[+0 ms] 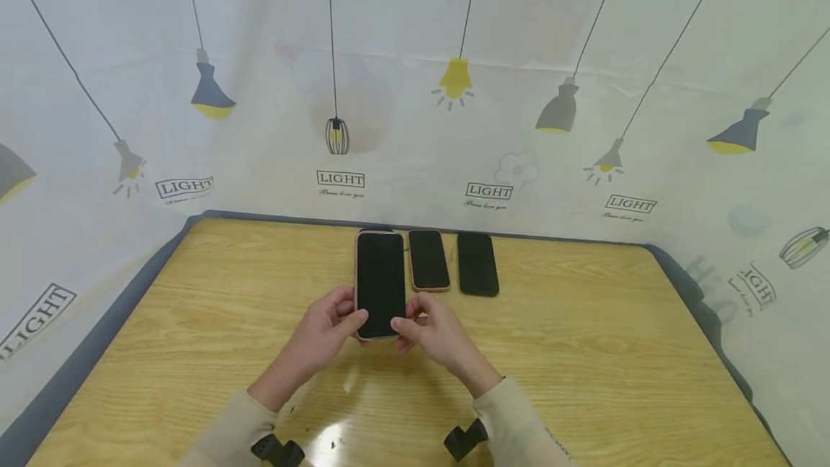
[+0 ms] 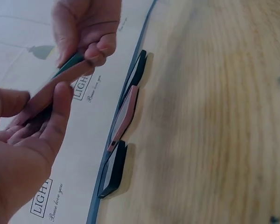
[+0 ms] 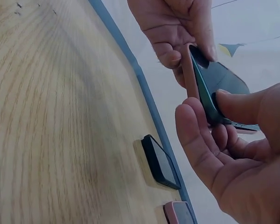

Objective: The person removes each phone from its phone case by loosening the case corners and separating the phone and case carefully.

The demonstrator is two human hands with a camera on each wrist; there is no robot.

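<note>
My left hand [image 1: 320, 324] and right hand [image 1: 439, 328] are gripping a phone [image 1: 380, 276], its teal edge [image 3: 204, 93] protruding from a pink case [image 3: 190, 77]; three more phones [image 1: 429, 259] are lying beyond.

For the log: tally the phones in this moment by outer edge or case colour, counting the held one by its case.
Pinkish: 2 (held phone, middle resting phone)
Dark: 2 (left resting phone, right resting phone)
Total: 4 phones
</note>
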